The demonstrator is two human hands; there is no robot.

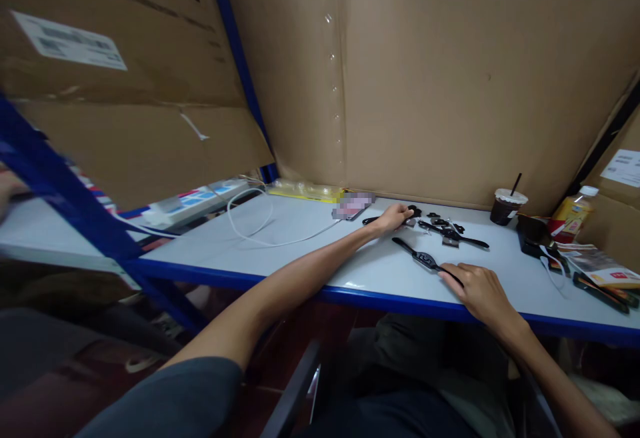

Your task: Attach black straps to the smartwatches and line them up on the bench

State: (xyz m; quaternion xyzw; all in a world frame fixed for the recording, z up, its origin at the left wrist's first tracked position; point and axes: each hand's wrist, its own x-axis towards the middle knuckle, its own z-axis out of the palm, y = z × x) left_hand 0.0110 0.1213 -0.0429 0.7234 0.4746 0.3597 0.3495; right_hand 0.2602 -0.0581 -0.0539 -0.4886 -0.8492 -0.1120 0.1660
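Note:
My right hand [477,289], near the table's front edge, is closed on one handle of a black two-handled spokeshave [425,260]. The tool's middle body and far handle point away to the left. Further back, my left hand [393,219] reaches out with its fingers pinched together at some small black parts [415,211]; what they hold is hidden. A black handle [370,221] sticks out on the left side of that hand. Another black spokeshave [453,233] lies between and beyond my hands, with a flat metal blade [450,243] and several small loose parts around it.
A phone [353,205] with a white cable [285,244] lies behind my left hand. To the right stand a lidded dark drink cup [508,207], a bottle [575,215] and a booklet [597,265]. Cardboard [425,78] walls the back; a power strip [200,203] lies left.

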